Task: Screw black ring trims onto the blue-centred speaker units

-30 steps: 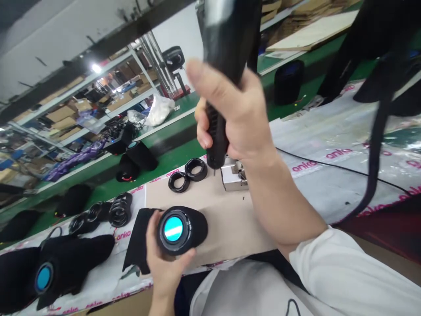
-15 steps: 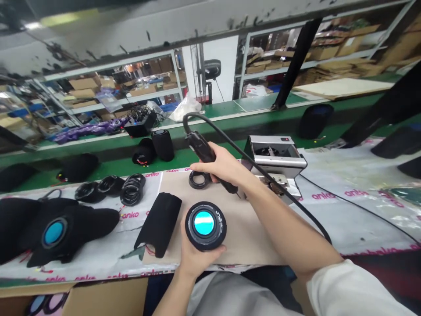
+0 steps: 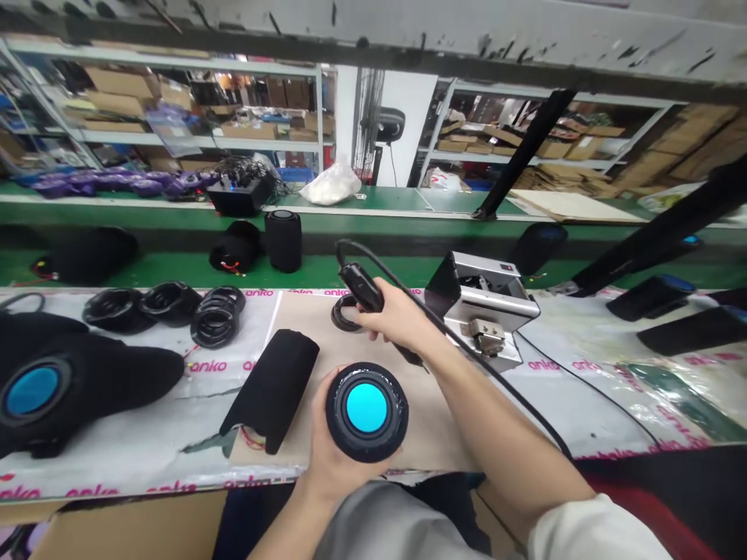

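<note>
My left hand (image 3: 330,459) is wrapped round a black cylindrical speaker (image 3: 366,408). Its round end faces up, with a bright blue disc in a black rim. In my right hand (image 3: 397,315) is a black corded electric screwdriver (image 3: 362,286), held slanted, its thin tip pointing down and right, apart from the speaker. Behind that hand a black ring (image 3: 344,313) lies on the brown board (image 3: 443,424). A black fabric-covered speaker body (image 3: 271,389) lies left of my left hand, with coloured wires at its near end.
A silver screw feeder (image 3: 490,303) stands to the right. Several black rings (image 3: 217,317) sit at left, near black fabric pieces and another blue-faced speaker (image 3: 32,391). More speakers (image 3: 284,241) stand along the green bench (image 3: 327,268). The black cable (image 3: 519,389) runs across my right forearm.
My view has turned and levelled. The screwdriver in my right hand has come slightly lower in view. The speaker in my left hand is tilted slightly differently, its blue disc without the bright glare.
</note>
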A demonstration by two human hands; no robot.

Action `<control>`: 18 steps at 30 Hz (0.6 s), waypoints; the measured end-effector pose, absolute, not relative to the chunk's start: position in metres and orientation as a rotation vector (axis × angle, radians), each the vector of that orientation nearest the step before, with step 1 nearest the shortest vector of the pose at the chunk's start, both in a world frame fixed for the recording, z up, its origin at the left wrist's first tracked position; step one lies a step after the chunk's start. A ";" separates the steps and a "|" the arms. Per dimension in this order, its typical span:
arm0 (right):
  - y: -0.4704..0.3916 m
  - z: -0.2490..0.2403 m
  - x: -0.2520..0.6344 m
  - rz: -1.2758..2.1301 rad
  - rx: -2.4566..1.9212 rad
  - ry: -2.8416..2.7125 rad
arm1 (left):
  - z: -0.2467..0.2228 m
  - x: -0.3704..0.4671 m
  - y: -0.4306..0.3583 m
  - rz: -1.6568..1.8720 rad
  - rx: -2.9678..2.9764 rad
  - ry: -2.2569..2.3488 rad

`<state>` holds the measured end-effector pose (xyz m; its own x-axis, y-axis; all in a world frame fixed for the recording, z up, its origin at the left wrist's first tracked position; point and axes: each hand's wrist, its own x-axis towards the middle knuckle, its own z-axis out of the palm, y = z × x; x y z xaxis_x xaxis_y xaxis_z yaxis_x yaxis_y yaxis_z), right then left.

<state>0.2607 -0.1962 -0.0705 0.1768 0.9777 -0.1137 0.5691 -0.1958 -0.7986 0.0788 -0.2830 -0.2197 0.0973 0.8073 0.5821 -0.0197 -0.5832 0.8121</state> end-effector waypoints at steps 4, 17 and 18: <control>-0.184 -0.092 0.248 0.794 -1.983 -1.586 | -0.222 0.079 -0.287 1.539 1.637 0.846; -0.212 -0.075 0.253 0.740 -1.854 -1.504 | -0.220 0.080 -0.281 1.464 1.661 0.881; -0.225 -0.065 0.260 0.776 -1.785 -1.477 | -0.221 0.080 -0.280 1.454 1.657 0.883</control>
<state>0.2603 -0.2251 -0.0645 0.1768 0.9840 -0.0208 0.5754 -0.1205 -0.8090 0.0801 -0.2799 -0.2206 0.1176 0.8711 0.4769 0.0217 -0.4823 0.8757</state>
